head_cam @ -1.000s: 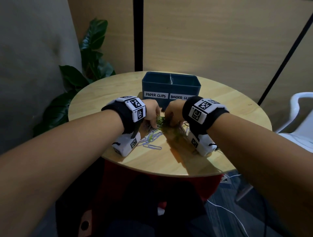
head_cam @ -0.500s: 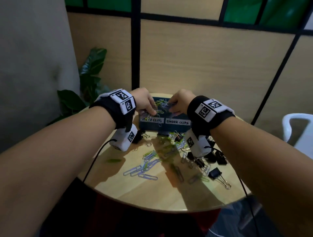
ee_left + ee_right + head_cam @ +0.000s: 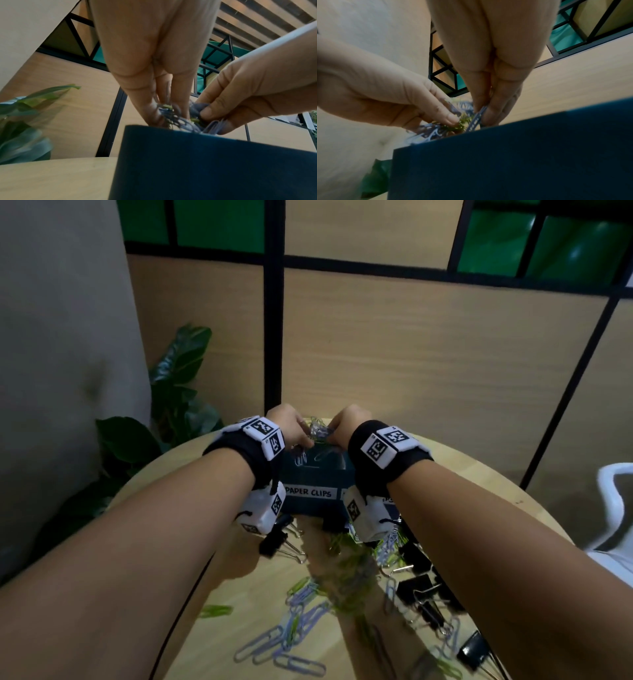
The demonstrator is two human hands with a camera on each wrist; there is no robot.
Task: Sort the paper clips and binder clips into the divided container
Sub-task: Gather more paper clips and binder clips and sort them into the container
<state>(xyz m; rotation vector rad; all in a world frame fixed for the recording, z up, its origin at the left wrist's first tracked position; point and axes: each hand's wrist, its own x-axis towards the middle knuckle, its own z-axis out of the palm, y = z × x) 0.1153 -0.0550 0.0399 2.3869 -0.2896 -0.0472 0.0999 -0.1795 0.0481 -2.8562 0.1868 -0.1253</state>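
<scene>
A dark blue divided container (image 3: 315, 479) stands at the far side of the round wooden table (image 3: 239, 594), its left half labelled PAPER CLIPS. My left hand (image 3: 291, 428) and right hand (image 3: 344, 422) meet just above that left half, together pinching a bunch of blue and green paper clips (image 3: 318, 431). The left wrist view shows my left fingers (image 3: 152, 108) and the right hand's thumb (image 3: 208, 111) gripping the bunch (image 3: 180, 120) at the container's rim (image 3: 188, 133). Some clips dangle into the compartment (image 3: 310, 457). Loose paper clips (image 3: 294, 635) and black binder clips (image 3: 416, 585) lie on the table nearer to me.
A leafy plant (image 3: 178, 392) stands behind the table's left edge. A white chair (image 3: 613, 501) is at the right. A wooden partition with black frames rises behind the table. A black cable (image 3: 178, 621) runs off the table's left front.
Both hands lifted a bunch of paper clips from the table's middle and carried it away from me to above the container's left compartment. The head view tilted upward.
</scene>
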